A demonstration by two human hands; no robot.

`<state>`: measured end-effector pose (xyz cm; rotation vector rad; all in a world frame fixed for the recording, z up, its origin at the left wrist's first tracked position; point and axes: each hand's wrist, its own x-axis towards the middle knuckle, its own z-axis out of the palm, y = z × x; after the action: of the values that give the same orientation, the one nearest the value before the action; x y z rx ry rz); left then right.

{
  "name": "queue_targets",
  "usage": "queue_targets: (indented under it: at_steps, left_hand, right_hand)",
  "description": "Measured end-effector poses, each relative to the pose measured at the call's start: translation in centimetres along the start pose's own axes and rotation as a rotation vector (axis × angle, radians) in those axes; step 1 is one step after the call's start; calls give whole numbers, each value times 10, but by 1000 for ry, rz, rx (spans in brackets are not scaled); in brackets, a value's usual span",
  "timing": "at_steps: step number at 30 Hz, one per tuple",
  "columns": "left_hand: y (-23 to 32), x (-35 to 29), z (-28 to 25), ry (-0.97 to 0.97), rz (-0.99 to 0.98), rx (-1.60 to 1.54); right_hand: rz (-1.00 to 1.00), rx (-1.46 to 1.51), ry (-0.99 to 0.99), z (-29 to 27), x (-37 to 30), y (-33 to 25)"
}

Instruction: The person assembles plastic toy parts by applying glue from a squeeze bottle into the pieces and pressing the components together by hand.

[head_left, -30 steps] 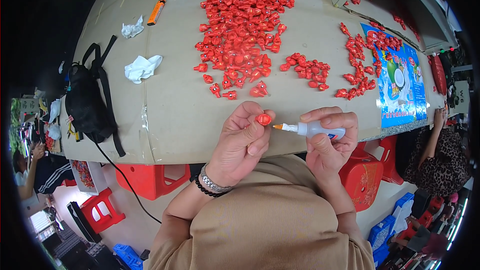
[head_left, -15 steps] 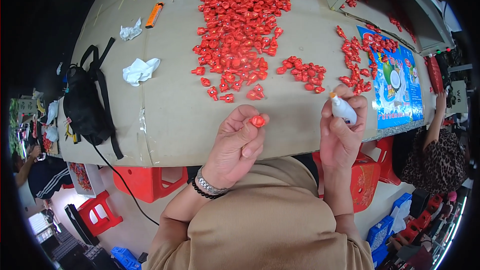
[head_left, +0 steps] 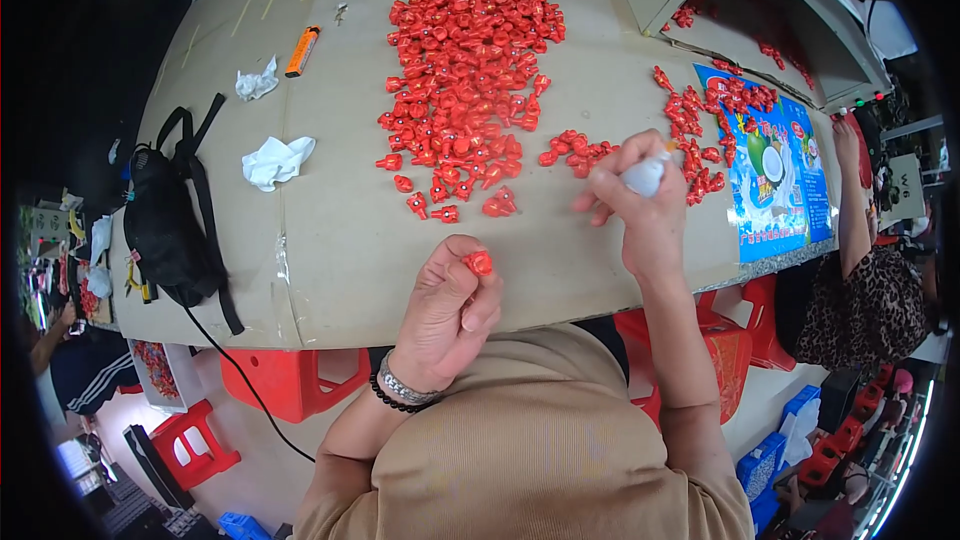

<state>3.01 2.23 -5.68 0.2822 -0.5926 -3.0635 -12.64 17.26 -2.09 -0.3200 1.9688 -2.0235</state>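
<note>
Between the thumb and fingers of my left hand (head_left: 446, 312) is a small red plastic piece (head_left: 480, 263), held above the near part of the table. My right hand (head_left: 643, 195) grips a small white squeeze bottle (head_left: 643, 177) with an orange tip, tilted toward the right. Its loose fingers reach over the table beside a small cluster of red pieces (head_left: 575, 148). Beyond my hands lies a large heap of the same red pieces (head_left: 470, 60), some with a pale dot on the end.
A black bag (head_left: 170, 220) with a cable lies at the left, near crumpled tissues (head_left: 277, 162) and an orange tube-like item (head_left: 302, 51). More red pieces (head_left: 690, 120) lie by a blue printed sheet (head_left: 770, 180). A grey box (head_left: 740, 10) stands far right. Co-workers sit at both sides.
My right hand has moved left and away from me with the bottle, toward the small cluster. My left hand has shifted slightly left and nearer, still pinching the red piece.
</note>
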Motion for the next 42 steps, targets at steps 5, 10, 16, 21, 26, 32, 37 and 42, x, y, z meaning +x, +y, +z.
queue_targets:
  at_steps: [5,10,16,21,26,32,37,42]
  left_hand:
    - [1,-3,-2,23,7,10]
    - [1,-4,-3,22,-2,-21]
    - [3,-2,-1,40,-5,-41]
    - [3,4,8,82,15,23]
    - [-1,7,13,139,59,119]
    - [-6,9,14,124,55,147]
    - [-8,10,17,161,47,176]
    - [-8,11,20,198,36,191]
  right_hand:
    - [-590,-767,25,20,11,11]
    - [-461,-1278,-3,30,17,13]
    - [-595,-989,-18,22,16,10]
    - [-235,-457,-127,17,-8,-6]
    - [-116,-208,-166,20,-35,-17]
    - [-410,-337,-183,20,-44,-11]
    - [-493,-365,-180,20,-45,-10]
    - [-528,-380,-176,19,-44,-8]
